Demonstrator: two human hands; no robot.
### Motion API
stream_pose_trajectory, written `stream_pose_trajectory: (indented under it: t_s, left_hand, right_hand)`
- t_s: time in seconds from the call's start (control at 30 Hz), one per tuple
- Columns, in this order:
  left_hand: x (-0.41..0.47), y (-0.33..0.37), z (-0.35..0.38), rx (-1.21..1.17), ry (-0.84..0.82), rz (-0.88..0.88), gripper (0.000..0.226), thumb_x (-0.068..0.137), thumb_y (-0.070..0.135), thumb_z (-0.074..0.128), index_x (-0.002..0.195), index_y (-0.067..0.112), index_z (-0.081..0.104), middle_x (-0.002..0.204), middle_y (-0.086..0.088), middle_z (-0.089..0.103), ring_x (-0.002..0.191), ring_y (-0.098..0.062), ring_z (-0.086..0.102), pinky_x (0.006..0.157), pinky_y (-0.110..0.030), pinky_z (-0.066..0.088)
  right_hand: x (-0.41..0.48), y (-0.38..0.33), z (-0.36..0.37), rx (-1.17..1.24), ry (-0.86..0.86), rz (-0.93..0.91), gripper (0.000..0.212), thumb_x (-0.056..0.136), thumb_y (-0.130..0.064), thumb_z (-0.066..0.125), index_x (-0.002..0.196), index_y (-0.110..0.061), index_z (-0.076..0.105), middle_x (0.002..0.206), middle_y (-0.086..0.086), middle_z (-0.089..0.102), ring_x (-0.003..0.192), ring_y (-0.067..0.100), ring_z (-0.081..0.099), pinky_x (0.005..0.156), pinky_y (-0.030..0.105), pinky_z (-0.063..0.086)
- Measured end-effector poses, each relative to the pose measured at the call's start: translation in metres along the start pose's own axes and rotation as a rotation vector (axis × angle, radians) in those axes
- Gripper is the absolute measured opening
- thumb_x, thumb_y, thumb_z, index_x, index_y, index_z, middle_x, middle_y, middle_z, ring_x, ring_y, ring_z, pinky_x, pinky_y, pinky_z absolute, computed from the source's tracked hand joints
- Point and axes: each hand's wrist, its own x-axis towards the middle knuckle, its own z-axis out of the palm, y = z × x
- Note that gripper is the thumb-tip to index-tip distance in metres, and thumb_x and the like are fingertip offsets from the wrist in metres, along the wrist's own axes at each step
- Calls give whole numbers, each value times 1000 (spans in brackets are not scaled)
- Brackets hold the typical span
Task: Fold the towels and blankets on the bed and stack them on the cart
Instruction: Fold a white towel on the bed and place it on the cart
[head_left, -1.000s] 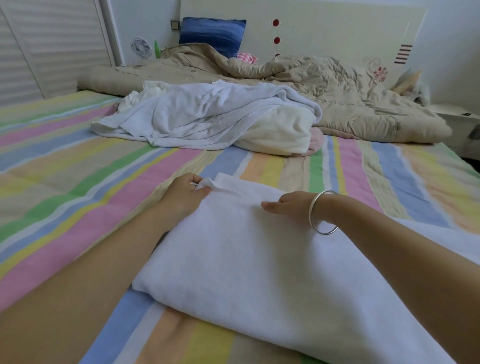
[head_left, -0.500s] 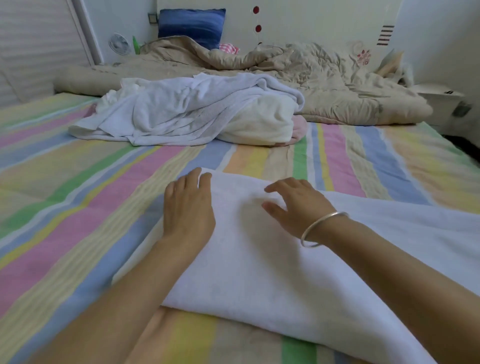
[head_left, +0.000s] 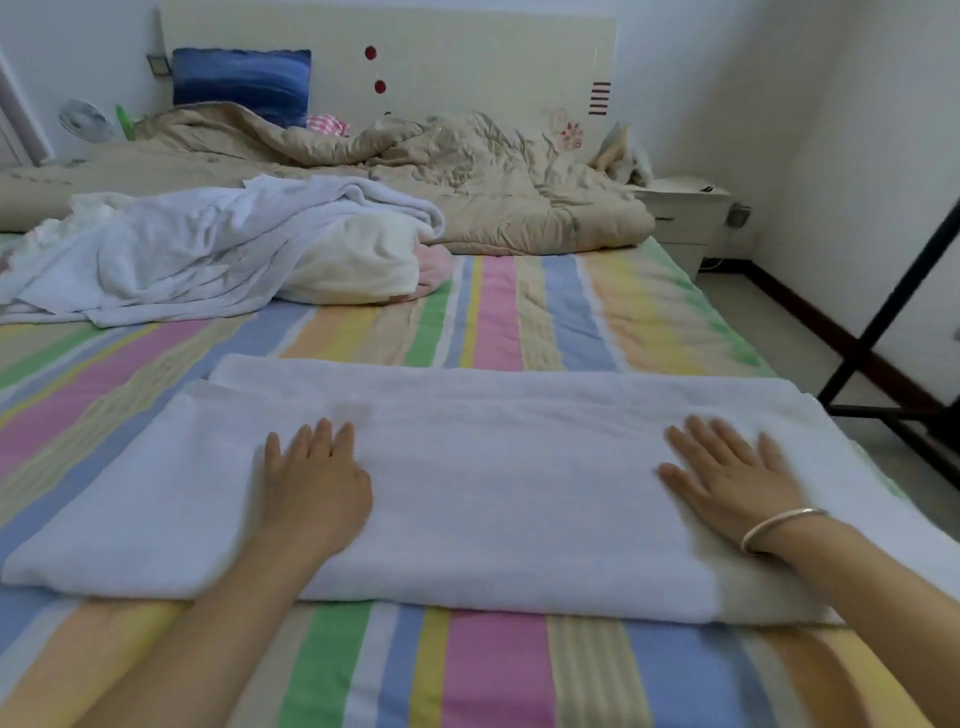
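blue pillow against the headboard; white nightstand at far right

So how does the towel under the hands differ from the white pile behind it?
The folded towel lies flat and smooth; the white pile is crumpled and heaped. The left hand and right hand rest flat on the folded towel; no hand touches the white pile. Both are white and lie on the striped sheet.
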Motion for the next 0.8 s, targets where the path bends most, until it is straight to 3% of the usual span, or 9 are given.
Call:
stream_pose_trajectory:
  t_s: [0.07,0.13,0.33,0.43,0.53,0.6,0.7,0.8]
  left_hand:
    - [-9,36,-7,-87,16,-30,57,102,35,22,156,17,11,163,-7,8,149,-23,7,121,-45,4]
    - [-22,86,-7,-138,23,30,59,102,42,21,156,19,13,163,-9,6,150,-25,4,121,-46,4]
    - [-56,219,1,-154,-36,283,67,99,56,20,156,24,6,163,-11,-3,149,-30,-6,119,-52,-5]
    - [-66,274,2,-155,-92,413,74,95,65,17,156,27,-3,162,-11,-12,148,-31,-13,117,-55,-8]
    - [-70,307,7,-114,-84,473,80,90,74,14,154,32,-11,161,-10,-18,148,-32,-16,115,-59,-9]
    - [-69,310,11,-84,-61,469,82,88,76,13,153,34,-12,162,-8,-17,148,-31,-14,114,-61,-7]
    - [-67,308,15,-102,-39,464,83,86,78,12,153,35,-11,162,-6,-15,149,-29,-13,115,-60,-5]
    - [-67,306,16,-119,-59,467,83,85,79,12,153,37,-10,162,-4,-15,149,-27,-14,116,-59,-6]
  right_hand:
    - [3,11,0,7,5,-6,64,94,-63,9,152,-38,1,160,-10,-11,147,11,-11,118,45,-9]
    - [-1,27,-1,20,19,-3,60,97,-59,12,153,-37,3,160,-11,-9,148,13,-10,118,45,-10]
    - [-14,107,4,133,-14,176,61,96,-62,13,152,-40,3,160,-14,-8,148,19,-4,118,50,-3]
    - [-24,129,8,342,-19,228,68,96,-59,29,153,-29,10,162,2,8,147,27,11,119,42,11]
    - [-30,136,7,422,158,278,64,90,-51,52,143,-20,37,144,10,45,131,32,41,107,38,34]
    - [-33,137,3,550,214,324,61,86,-46,61,139,-21,45,135,8,54,123,31,50,102,37,40]
    - [-37,142,-7,812,114,445,59,85,-38,68,134,-12,49,124,10,60,108,29,58,91,33,45]
    - [-46,142,-23,1015,-35,509,49,87,-34,68,124,-5,57,93,6,59,73,21,56,59,27,40]
